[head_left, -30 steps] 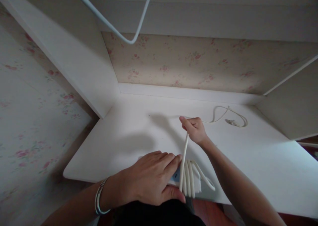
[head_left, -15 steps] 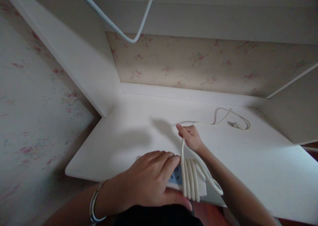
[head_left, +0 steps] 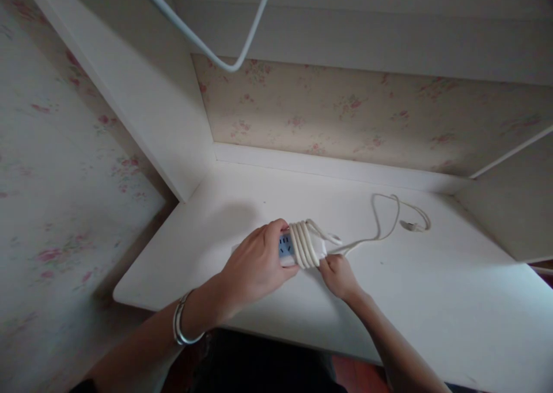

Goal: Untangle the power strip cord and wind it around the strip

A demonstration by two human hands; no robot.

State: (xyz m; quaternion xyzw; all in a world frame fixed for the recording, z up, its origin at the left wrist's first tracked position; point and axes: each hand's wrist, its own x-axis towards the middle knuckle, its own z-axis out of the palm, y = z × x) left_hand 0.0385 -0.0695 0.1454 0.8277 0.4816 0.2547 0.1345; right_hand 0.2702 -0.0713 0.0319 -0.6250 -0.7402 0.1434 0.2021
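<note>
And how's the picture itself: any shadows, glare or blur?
Head view: dim, soft light overall, brighter at the desktop's right edge; a soft-edged shadow beyond the left hand; no strong glare; the power strip clear enough to show socket slots.

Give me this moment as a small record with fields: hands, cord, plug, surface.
left hand: gripping the power strip beside the wound turns
right hand: fingers curled at the strip's right-hand end; exact grip hidden
cord: pale, several turns around the strip, the rest trailing right
plug: lying on the desk, toward the back right
desk: white, floral wallpaper behind
</note>
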